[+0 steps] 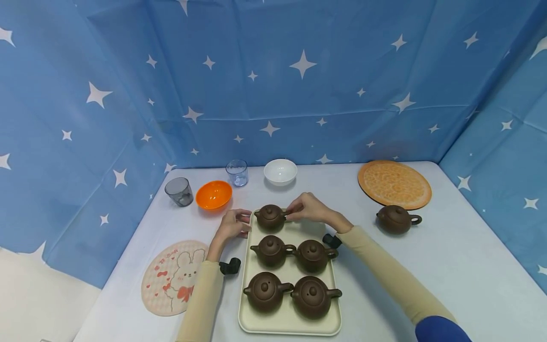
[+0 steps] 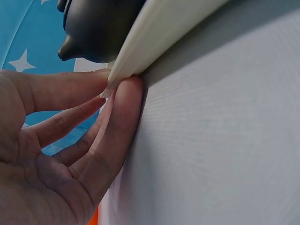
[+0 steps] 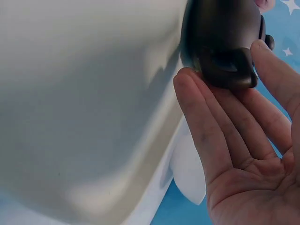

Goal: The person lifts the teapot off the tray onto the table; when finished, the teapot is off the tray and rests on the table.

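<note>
In the head view my left hand [image 1: 234, 224] is at the far left corner of a cream tray [image 1: 299, 325]. The left wrist view shows its thumb and fingers pinching the tray's rim [image 2: 123, 77]. My right hand [image 1: 309, 208] is at the handle of a small dark brown teapot [image 1: 270, 216] in the tray's far left corner. In the right wrist view its fingers are mostly straight beside the handle [image 3: 229, 82], the thumb near the handle's other side. Several more brown teapots stand in the tray: a middle pair [image 1: 271, 251] and a larger near pair [image 1: 311, 297].
Another brown teapot [image 1: 395, 220] stands to the right, before an orange round mat [image 1: 395, 184]. Behind the tray are a white bowl [image 1: 280, 172], a blue glass [image 1: 237, 173], an orange bowl [image 1: 214, 195] and a grey glass [image 1: 179, 192]. A rabbit-print mat [image 1: 164, 285] lies left.
</note>
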Motion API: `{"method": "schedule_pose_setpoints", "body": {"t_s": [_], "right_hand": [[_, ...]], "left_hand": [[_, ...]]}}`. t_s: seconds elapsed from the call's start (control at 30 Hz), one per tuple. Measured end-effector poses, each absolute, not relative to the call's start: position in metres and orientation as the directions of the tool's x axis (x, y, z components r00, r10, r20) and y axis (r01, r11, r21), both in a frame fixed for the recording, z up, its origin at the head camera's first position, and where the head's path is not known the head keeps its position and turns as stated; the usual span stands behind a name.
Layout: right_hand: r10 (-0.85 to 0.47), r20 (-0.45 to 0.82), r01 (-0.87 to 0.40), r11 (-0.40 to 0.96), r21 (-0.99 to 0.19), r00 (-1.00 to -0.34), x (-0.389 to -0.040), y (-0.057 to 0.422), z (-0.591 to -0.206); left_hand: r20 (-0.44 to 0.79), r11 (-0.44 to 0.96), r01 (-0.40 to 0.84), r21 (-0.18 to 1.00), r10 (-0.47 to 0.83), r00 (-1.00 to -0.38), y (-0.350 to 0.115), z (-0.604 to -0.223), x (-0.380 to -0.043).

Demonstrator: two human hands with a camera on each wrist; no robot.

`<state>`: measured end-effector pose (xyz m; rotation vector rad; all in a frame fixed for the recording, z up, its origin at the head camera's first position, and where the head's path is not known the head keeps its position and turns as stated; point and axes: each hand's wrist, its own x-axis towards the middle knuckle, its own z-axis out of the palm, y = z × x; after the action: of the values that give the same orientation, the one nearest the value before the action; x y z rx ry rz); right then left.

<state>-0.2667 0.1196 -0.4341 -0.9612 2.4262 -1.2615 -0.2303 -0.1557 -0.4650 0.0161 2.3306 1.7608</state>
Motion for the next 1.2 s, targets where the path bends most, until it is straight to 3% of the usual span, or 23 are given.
{"method": "schedule_pose_setpoints", "body": {"t_s": [0.7,0.93,1.2], "right_hand": [[-0.593,0.132,-0.437,0.406,-0.803,-0.794,-0.27,0.117,-0.439],[-0.58,0.121,-0.349,0.298,-0.889,-0.805,-0.27,0.139,-0.431],[-0.553,0.118,-0.331,0.302,-0.894,-0.825,-0.272,0.186,-0.419]], "left_hand": [[-0.22,0.284,-0.184,0.941,0.102,-0.97,-0.152,-0.464,-0.231],[-0.223,0.279,-0.187,0.942,0.103,-0.969,-0.153,-0.464,-0.23],[-0.221,0.287,-0.184,0.94,0.101,-0.97,-0.152,-0.463,-0.23]]}}
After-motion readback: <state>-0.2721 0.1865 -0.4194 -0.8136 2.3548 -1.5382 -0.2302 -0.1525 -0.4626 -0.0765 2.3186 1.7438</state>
